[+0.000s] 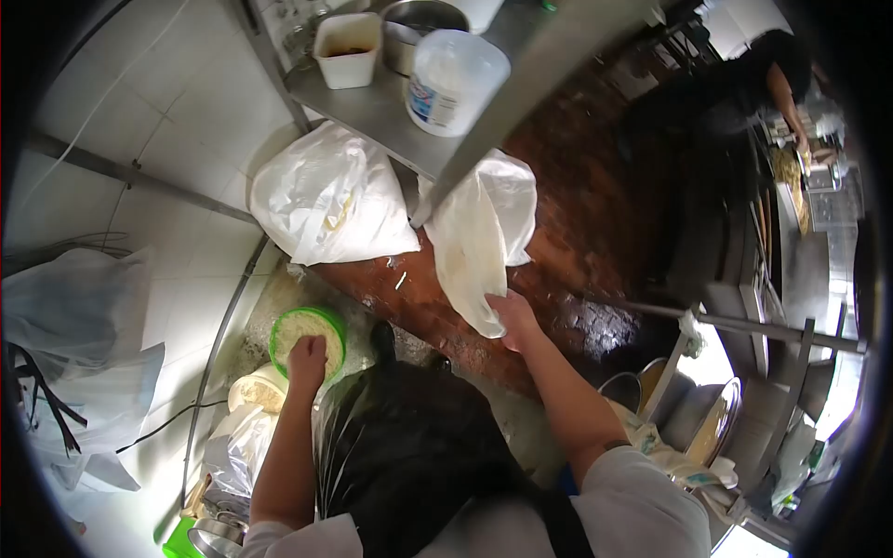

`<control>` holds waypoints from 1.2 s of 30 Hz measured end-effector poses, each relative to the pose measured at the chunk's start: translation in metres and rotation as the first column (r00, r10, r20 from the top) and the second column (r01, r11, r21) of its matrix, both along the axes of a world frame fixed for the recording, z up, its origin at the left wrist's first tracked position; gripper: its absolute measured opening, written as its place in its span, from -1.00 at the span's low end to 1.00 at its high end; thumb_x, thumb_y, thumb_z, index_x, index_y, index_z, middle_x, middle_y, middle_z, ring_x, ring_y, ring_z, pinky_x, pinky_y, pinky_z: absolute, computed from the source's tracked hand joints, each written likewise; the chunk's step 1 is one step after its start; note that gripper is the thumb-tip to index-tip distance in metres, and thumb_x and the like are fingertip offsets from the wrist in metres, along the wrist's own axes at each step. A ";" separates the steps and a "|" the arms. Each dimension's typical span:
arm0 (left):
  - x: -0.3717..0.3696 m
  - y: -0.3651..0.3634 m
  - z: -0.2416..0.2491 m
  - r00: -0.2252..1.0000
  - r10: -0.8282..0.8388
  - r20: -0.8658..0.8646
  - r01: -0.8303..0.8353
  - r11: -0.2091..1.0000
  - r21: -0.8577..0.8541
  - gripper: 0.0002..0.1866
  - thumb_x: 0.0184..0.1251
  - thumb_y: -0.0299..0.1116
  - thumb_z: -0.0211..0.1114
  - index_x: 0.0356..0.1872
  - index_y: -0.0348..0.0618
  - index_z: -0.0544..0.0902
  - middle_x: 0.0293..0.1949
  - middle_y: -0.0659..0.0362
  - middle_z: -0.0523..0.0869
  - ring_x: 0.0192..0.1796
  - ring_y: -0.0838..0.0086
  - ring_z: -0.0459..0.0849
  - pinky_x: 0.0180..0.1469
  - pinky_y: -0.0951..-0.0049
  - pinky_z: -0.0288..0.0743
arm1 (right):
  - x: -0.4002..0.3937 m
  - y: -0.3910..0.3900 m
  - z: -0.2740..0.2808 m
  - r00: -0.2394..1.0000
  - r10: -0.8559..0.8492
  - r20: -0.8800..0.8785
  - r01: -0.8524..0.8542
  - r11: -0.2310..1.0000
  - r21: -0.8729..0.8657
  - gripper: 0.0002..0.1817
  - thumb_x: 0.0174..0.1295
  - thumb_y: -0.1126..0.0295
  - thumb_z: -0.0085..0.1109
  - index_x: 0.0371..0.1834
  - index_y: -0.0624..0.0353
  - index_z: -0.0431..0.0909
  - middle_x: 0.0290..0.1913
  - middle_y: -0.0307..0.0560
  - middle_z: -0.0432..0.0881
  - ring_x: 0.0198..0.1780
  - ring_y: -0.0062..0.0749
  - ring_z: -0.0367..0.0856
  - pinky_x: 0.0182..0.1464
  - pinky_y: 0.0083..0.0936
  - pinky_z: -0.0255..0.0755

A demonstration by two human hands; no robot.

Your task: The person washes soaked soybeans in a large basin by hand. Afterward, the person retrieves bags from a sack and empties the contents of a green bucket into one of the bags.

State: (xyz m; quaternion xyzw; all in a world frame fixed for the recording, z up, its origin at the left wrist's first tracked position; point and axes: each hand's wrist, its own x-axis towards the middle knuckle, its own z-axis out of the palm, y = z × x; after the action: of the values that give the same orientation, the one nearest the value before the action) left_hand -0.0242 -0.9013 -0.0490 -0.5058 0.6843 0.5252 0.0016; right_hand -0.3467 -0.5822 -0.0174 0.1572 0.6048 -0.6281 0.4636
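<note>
My left hand [307, 363] is closed over a green-rimmed tub [340, 346] of pale, grainy stuff; what its fingers hold, if anything, is hidden. With my right hand [512, 319] I grip the lower edge of a white sack [470, 251], which hangs down beside the metal shelf post. To the left of that sack, a full white plastic bag [326, 200] rests under the shelf. Another container of pale stuff [259, 391] stands just below and left of the green-rimmed tub.
A metal shelf [372, 116] above holds a white plastic bucket [456, 79], a square container [348, 51] and a metal pot. At the upper right a person [716, 93] in dark clothes bends over a counter. Racks with pans stand at the right.
</note>
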 end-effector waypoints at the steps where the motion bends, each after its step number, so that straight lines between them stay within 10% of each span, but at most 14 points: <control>1: -0.018 0.010 -0.004 0.999 -0.031 -0.021 0.031 0.999 0.030 -0.61 0.54 -0.09 0.29 -0.15 -0.32 0.73 -0.36 -0.03 0.78 -0.30 0.28 0.76 -0.18 0.26 0.59 | 0.018 0.003 0.034 1.000 -0.019 0.001 0.019 1.000 0.001 -0.61 0.49 0.36 0.20 0.31 0.30 0.53 0.07 -0.01 0.75 -0.04 -0.27 0.79 0.02 -0.26 0.68; 3: -0.071 0.044 0.002 0.945 -0.311 -0.102 0.276 0.924 -0.263 -0.59 0.55 -0.05 0.30 -0.16 -0.30 0.72 -0.28 0.05 0.80 -0.21 0.41 0.74 -0.12 0.29 0.58 | 0.050 0.016 0.085 0.983 -0.182 0.033 0.182 0.983 0.004 -0.61 0.49 0.45 0.16 0.33 0.32 0.50 0.13 0.07 0.73 0.07 -0.17 0.78 0.08 -0.22 0.69; 7: -0.170 0.141 0.071 0.965 0.258 -0.052 -0.169 0.759 0.628 -0.52 0.57 -0.01 0.29 0.18 -0.24 0.69 -0.09 0.08 0.81 0.05 0.20 0.77 0.16 0.16 0.62 | 0.119 0.079 0.127 0.973 -0.231 0.012 0.231 0.972 -0.039 -0.60 0.50 0.44 0.14 0.34 0.35 0.48 0.12 0.06 0.72 0.09 -0.17 0.77 0.12 -0.21 0.69; 9: -0.198 0.182 0.054 0.883 0.336 -0.327 0.040 0.642 0.766 -0.47 0.58 -0.03 0.30 0.34 -0.19 0.59 0.10 0.00 0.76 0.15 0.14 0.77 0.22 0.08 0.67 | 0.140 0.103 0.149 0.972 -0.222 0.081 0.223 0.975 -0.004 -0.60 0.50 0.43 0.15 0.34 0.34 0.50 0.09 0.02 0.73 0.06 -0.23 0.78 0.13 -0.24 0.67; 15: -0.178 0.239 0.053 0.937 0.244 -0.248 0.073 0.560 0.825 -0.61 0.45 -0.40 0.29 0.21 -0.40 0.62 0.03 -0.09 0.76 0.03 0.08 0.81 0.12 -0.01 0.73 | 0.192 0.171 0.203 0.989 0.037 0.140 -0.034 0.999 -0.020 -0.63 0.51 0.35 0.20 0.28 0.31 0.59 0.07 -0.06 0.75 0.00 -0.38 0.74 0.05 -0.38 0.62; 19: -0.134 0.209 0.086 0.875 0.464 -0.140 -0.182 0.583 0.792 -0.69 0.38 -0.49 0.19 0.07 -0.43 0.65 -0.10 -0.05 0.77 -0.10 0.07 0.82 0.02 -0.02 0.75 | 0.191 0.230 0.128 0.914 -0.404 -0.030 0.404 0.906 0.126 -0.60 0.50 0.20 0.26 0.28 0.19 0.61 0.05 -0.08 0.76 -0.05 -0.41 0.75 -0.07 -0.39 0.67; 23: -0.081 0.200 0.095 0.915 0.367 -0.165 -0.109 0.620 0.777 -0.68 0.37 -0.46 0.20 0.07 -0.41 0.66 -0.09 -0.03 0.78 -0.09 0.13 0.82 0.03 0.04 0.74 | 0.182 0.284 0.113 0.984 -0.156 0.080 0.119 0.930 0.348 -0.41 0.49 0.19 0.26 0.48 0.25 0.42 0.23 0.09 0.70 0.20 -0.13 0.72 0.19 -0.16 0.65; 25: -0.057 0.210 0.105 0.945 0.311 -0.105 -0.127 0.641 0.757 -0.68 0.37 -0.46 0.21 0.07 -0.41 0.66 -0.09 -0.03 0.78 -0.08 0.15 0.82 0.05 0.07 0.73 | 0.180 0.292 0.113 0.758 0.624 -0.191 -0.256 0.554 0.792 -0.19 0.43 0.22 0.31 0.65 0.25 0.18 0.43 0.27 0.51 0.38 0.07 0.57 0.38 -0.06 0.50; 26: -0.043 0.218 0.107 0.949 0.293 -0.118 -0.094 0.620 0.779 -0.69 0.38 -0.45 0.21 0.06 -0.41 0.66 -0.09 -0.02 0.78 -0.08 0.16 0.81 0.08 0.10 0.73 | 0.171 0.265 0.151 0.715 0.666 -0.211 -0.210 0.493 0.844 -0.04 0.34 0.32 0.32 0.72 0.26 -0.02 0.53 0.39 0.32 0.49 0.24 0.40 0.54 -0.04 0.30; 29: -0.027 0.244 0.125 0.956 0.282 -0.084 -0.100 0.579 0.809 -0.67 0.37 -0.46 0.21 0.09 -0.41 0.67 -0.06 -0.01 0.79 -0.04 0.20 0.81 0.14 0.15 0.71 | 0.135 0.211 0.183 0.193 0.759 -0.622 -0.080 0.644 0.761 -0.18 0.18 0.60 0.19 0.60 0.23 0.25 0.43 0.33 0.42 0.52 0.28 0.32 0.55 0.01 0.27; 32: -0.021 0.264 0.126 0.951 0.266 -0.160 -0.007 0.533 0.846 -0.59 0.39 -0.46 0.21 0.20 -0.43 0.64 0.04 -0.01 0.81 0.02 0.23 0.81 0.16 0.15 0.70 | 0.129 0.154 0.138 0.278 0.597 -0.753 -0.343 0.794 0.503 -0.72 0.21 0.57 0.09 -0.03 0.18 0.65 0.00 0.13 0.73 0.05 0.14 0.69 0.21 -0.09 0.57; 33: -0.023 0.267 0.131 0.951 0.272 -0.148 -0.018 0.527 0.849 -0.59 0.39 -0.46 0.21 0.20 -0.43 0.64 0.04 -0.01 0.81 0.02 0.23 0.81 0.16 0.15 0.70 | 0.120 0.130 0.124 0.296 0.810 -0.507 -0.611 0.568 0.551 -0.78 0.26 0.49 0.12 -0.06 0.15 0.64 -0.10 0.11 0.75 -0.02 0.13 0.70 0.12 -0.10 0.58; 35: -0.034 0.270 0.145 0.946 0.296 -0.131 -0.027 0.475 0.880 -0.59 0.39 -0.47 0.20 0.21 -0.43 0.64 0.04 0.00 0.81 0.04 0.22 0.81 0.19 0.17 0.68 | 0.129 0.132 0.038 0.413 0.852 -0.322 -0.740 0.520 0.427 -0.71 0.31 0.40 0.17 0.08 0.11 0.66 -0.10 0.18 0.76 -0.02 0.12 0.74 0.11 -0.11 0.59; 36: -0.030 0.269 0.137 0.930 0.325 -0.172 -0.009 0.488 0.873 -0.57 0.37 -0.47 0.21 0.24 -0.42 0.63 0.07 -0.01 0.80 0.08 0.22 0.80 0.22 0.19 0.66 | 0.138 0.147 -0.024 0.233 0.901 -0.365 -0.752 0.405 0.520 -0.63 0.32 0.35 0.20 0.19 0.08 0.62 -0.04 0.19 0.77 0.02 0.11 0.75 0.14 -0.11 0.59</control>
State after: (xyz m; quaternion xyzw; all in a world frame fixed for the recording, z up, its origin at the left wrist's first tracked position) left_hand -0.0544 -0.6321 0.0875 -0.4117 0.2698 0.8656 0.0918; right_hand -0.2088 -0.4356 -0.0413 -0.3439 0.7740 -0.2190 0.4845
